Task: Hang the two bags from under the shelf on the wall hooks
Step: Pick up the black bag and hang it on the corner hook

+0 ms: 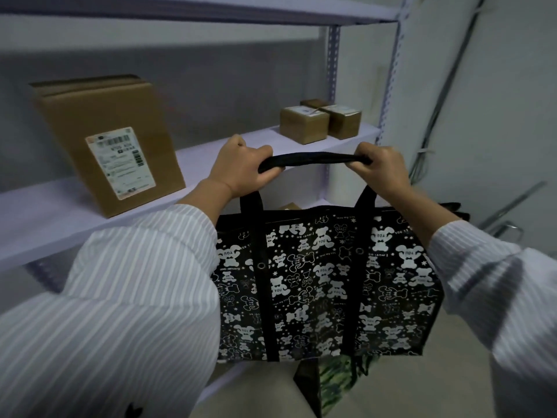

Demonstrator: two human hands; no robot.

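A black bag (325, 285) printed with white bears hangs in front of me, held up in the air before the shelf. Its black handle (313, 159) is stretched flat between both hands. My left hand (241, 170) is closed on the handle's left end and my right hand (382, 170) on its right end. Below the black bag, part of a second bag (334, 384) with a green pattern shows near the floor; most of it is hidden. No wall hooks are in view.
A pale metal shelf unit (193, 158) stands behind the bag. A large cardboard box (108, 140) leans on its middle board at left, small boxes (319, 120) sit at right. Cables (434, 116) run down the white wall at right, with metal bars (512, 206) leaning low.
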